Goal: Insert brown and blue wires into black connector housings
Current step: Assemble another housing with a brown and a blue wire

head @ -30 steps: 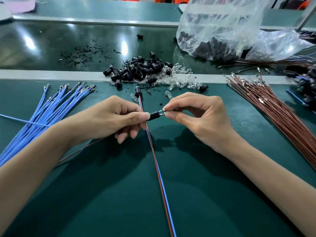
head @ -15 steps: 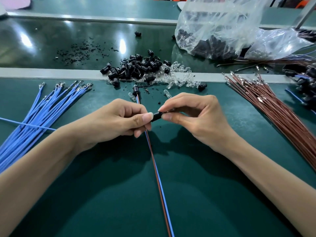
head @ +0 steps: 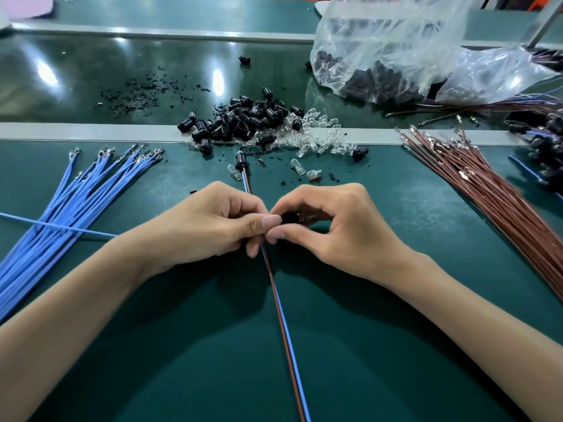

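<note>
hands: left hand (head: 213, 223) and right hand (head: 329, 226) meet fingertip to fingertip, both pinching small black plastic connector housing (head: 289, 218) above green tabletop (head: 350, 345) | paired brown-and-blue wire (head: 281, 315) lies beneath them | blue wire bundle (head: 61, 202) left, brown wire bundle (head: 487, 190) right

A wiring assembly workshop it was, long green-matted bench (head: 380, 345), blue wires (head: 61, 214) bundled at left, brown wires (head: 502, 202) fanned at right, black connector housings (head: 243, 120) heaped loose at the far middle, clear plastic bag (head: 396, 41) of spare parts slumped far right.
</note>
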The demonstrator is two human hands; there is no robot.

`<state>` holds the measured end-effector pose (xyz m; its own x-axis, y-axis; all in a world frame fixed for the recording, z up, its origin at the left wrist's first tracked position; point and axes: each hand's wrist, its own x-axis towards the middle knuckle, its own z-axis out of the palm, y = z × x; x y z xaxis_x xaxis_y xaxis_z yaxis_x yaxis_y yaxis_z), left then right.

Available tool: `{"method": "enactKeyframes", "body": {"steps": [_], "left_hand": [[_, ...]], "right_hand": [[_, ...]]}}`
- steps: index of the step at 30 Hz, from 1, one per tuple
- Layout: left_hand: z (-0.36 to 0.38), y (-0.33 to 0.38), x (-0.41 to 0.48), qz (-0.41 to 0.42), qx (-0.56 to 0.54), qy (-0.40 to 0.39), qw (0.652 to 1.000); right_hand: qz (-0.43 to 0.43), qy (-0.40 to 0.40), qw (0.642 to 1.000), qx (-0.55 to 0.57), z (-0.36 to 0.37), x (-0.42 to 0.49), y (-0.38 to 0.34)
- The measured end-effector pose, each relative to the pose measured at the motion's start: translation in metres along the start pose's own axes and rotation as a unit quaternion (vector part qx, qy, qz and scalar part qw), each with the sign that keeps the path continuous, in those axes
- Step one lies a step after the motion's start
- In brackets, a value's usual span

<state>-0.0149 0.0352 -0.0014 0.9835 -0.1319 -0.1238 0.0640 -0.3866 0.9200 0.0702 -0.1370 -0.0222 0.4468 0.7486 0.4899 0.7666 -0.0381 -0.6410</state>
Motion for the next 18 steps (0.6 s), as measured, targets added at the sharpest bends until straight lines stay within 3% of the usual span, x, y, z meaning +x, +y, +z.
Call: {"method": "enactKeyframes", "body": {"steps": [18], "left_hand": [[-0.0071, -0.0068, -0.0009, 0.055, 0.034, -0.005, 0.998]], "right_hand": [[0.091, -0.03, 0.983, 0.153, -0.0069, -0.0027, 0.0]]}}
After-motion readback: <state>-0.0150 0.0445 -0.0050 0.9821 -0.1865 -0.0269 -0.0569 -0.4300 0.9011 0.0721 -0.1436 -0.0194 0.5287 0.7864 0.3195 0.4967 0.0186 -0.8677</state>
